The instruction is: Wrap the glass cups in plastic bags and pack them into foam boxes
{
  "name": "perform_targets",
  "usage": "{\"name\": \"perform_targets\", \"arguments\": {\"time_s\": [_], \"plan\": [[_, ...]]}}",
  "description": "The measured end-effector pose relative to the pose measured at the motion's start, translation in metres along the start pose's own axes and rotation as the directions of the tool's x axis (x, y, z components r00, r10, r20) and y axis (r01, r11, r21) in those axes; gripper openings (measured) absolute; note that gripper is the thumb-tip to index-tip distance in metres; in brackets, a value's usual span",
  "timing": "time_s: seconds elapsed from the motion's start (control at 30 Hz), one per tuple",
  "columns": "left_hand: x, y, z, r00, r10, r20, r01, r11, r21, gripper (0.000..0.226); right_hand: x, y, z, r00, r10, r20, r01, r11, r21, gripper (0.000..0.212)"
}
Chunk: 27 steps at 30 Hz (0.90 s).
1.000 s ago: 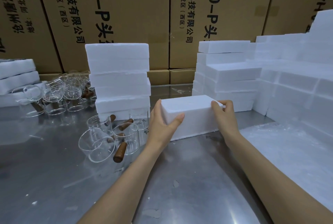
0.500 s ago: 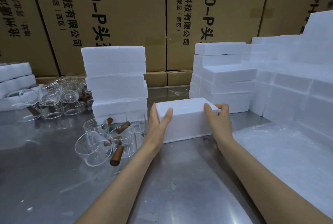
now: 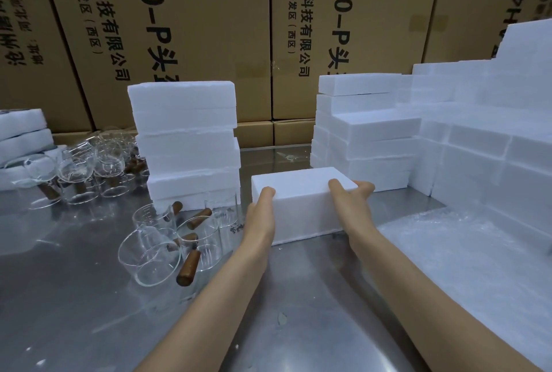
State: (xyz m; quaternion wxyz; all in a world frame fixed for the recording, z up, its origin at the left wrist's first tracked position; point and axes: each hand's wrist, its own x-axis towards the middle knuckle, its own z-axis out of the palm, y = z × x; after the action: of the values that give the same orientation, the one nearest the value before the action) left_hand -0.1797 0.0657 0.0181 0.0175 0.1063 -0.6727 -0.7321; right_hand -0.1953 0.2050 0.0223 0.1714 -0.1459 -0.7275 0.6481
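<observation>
A closed white foam box [image 3: 301,201] sits on the steel tabletop [image 3: 89,312] near its middle, lying flat, with its long axis running left to right and angled a little so the right end reaches farther toward the back edge. The left hand [image 3: 260,216] presses flat against the box's left end, thumb hooked over the top near corner; the right hand [image 3: 349,201] clasps the right end, fingers curled over the top far corner. The box lies squarely between the two palms, gripped from both ends. Its base appears to rest on the steel (whether it is lifted a hair cannot be told).

Just left of the box, toward the near-left part of the tabletop, a cluster of glass cups [image 3: 167,240] with brown wooden handles stands and lies jumbled; none of them shows a bag. More glass cups [image 3: 86,171] crowd the left edge farther back. Behind the first cluster rises a stack of foam boxes [image 3: 185,144], all closed, so their contents cannot be seen. A second stack [image 3: 364,135] stands behind the held box, well toward the back edge, and a stepped wall of foam boxes [image 3: 493,144] runs along the right edge. A sheet of clear plastic [image 3: 448,252] lies spread at the right, beside the right forearm. Brown cartons [image 3: 194,28] with printed lettering line the back.
</observation>
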Motion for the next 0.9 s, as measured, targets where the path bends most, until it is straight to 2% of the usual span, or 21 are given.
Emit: {"name": "perform_targets", "arguments": {"time_s": [0.13,0.27,0.37,0.47,0.53,0.63,0.9], "plan": [[-0.008,0.013,0.005,0.997,0.040,0.072,-0.037,0.999,-0.039,0.043,0.007,-0.021,-0.013,0.998,-0.061,-0.025,0.062,0.997,0.045,0.032],[-0.004,0.064,0.037,0.971,0.149,0.186,-0.136,0.987,-0.080,0.051,0.030,-0.068,-0.047,0.987,-0.133,-0.085,0.142,0.984,0.110,0.033],[0.008,0.111,0.076,0.934,0.217,0.283,-0.203,0.976,-0.077,0.058,0.060,-0.107,-0.078,0.979,-0.127,-0.159,0.145,0.983,0.108,0.035],[0.022,0.140,0.109,0.869,0.303,0.391,-0.282,0.953,-0.112,0.046,0.093,-0.139,-0.102,0.976,-0.074,-0.206,0.090,0.993,0.071,0.038],[0.036,0.148,0.125,0.869,0.302,0.392,-0.280,0.953,-0.114,0.043,0.111,-0.151,-0.112,0.977,-0.037,-0.212,0.051,0.997,0.061,0.044],[0.057,0.149,0.142,0.914,0.222,0.340,-0.210,0.975,-0.072,0.049,0.134,-0.154,-0.117,0.984,-0.007,-0.180,0.020,0.997,0.071,0.059],[0.091,0.142,0.160,0.926,0.234,0.295,-0.229,0.972,-0.053,0.042,0.175,-0.146,-0.112,0.985,-0.071,-0.157,0.076,0.997,0.026,0.056]]}}
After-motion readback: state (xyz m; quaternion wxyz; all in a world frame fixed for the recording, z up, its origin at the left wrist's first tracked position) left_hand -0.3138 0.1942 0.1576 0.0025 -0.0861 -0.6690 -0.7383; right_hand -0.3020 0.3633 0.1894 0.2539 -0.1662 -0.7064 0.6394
